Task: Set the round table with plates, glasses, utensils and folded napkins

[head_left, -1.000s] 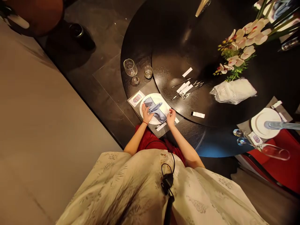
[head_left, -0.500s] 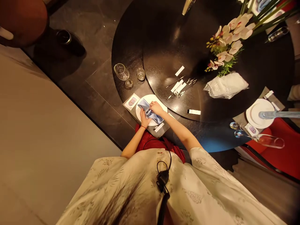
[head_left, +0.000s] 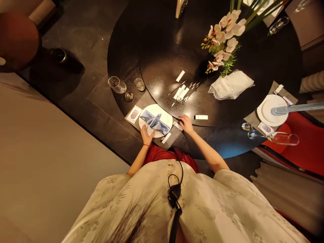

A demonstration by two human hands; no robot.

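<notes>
A blue napkin (head_left: pixel 155 122) lies on the plate (head_left: pixel 166 116) between open left hand (head_left: pixel 147 135) and open right hand (head_left: pixel 186 124).

Round black table (head_left: pixel 126 69), white plate (head_left: pixel 165 116), wine glass (head_left: pixel 116 84), metal chopsticks (head_left: pixel 189 92), plastic bag (head_left: pixel 230 86)

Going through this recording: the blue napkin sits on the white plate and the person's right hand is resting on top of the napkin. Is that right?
Not quite. The head view shows the right hand off the blue napkin, beside the white plate. The napkin does sit on the plate.
</notes>
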